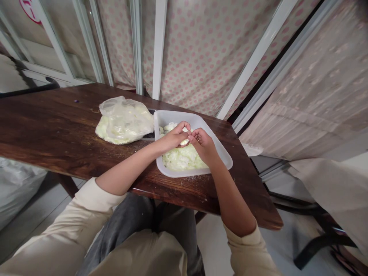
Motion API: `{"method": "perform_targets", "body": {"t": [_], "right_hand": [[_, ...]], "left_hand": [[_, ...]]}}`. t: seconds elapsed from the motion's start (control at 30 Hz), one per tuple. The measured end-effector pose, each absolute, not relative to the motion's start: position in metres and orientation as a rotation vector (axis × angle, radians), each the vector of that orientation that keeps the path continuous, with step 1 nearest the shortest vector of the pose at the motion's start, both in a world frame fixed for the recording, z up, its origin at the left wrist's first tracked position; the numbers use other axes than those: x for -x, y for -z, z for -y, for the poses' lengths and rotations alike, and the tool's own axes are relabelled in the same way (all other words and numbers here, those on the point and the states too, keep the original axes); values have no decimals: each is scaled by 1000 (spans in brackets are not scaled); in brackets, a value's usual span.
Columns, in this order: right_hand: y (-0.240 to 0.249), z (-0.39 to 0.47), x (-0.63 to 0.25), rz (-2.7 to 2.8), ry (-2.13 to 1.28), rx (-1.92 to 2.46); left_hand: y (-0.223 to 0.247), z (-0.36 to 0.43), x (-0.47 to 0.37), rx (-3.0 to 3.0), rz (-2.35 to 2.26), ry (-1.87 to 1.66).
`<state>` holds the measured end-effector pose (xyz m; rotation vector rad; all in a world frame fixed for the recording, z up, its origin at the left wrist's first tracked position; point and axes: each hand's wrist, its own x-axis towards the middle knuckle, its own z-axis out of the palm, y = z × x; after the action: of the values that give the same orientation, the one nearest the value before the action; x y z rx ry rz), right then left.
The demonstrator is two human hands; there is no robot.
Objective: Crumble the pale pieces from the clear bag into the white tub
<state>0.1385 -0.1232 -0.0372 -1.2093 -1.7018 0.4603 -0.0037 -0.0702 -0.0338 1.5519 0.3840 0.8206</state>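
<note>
A white plastic tub stands on the table, partly filled with pale green-white pieces whose kind I cannot make out. My left hand is over the tub, its fingers curled around a small pale yellow-green piece. Close against it, my right hand is closed in a pinch, thumb and fingertips meeting the left fingertips. What lies between the right fingertips is too small to tell. Left of the tub sits a clear plastic bag filled with similar pale stuff.
The dark wooden table has a corner to the right and scattered crumbs near the tub. Behind it stand white-framed glass panels with a pink-dotted curtain. A white sack is at lower left. A black chair leg shows at right.
</note>
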Motion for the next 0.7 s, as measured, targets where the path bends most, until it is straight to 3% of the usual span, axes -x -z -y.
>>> {"method": "perform_targets", "body": {"t": [0.2, 0.47, 0.7], "right_hand": [[38, 119, -143, 1667, -494, 1178], [36, 119, -143, 1581, -244, 1166], [36, 118, -138, 1530, -503, 1079]], "left_hand": [[34, 71, 3, -1587, -388, -789], [28, 73, 6, -1696, -423, -866], [30, 68, 3, -1724, -342, -928]]}}
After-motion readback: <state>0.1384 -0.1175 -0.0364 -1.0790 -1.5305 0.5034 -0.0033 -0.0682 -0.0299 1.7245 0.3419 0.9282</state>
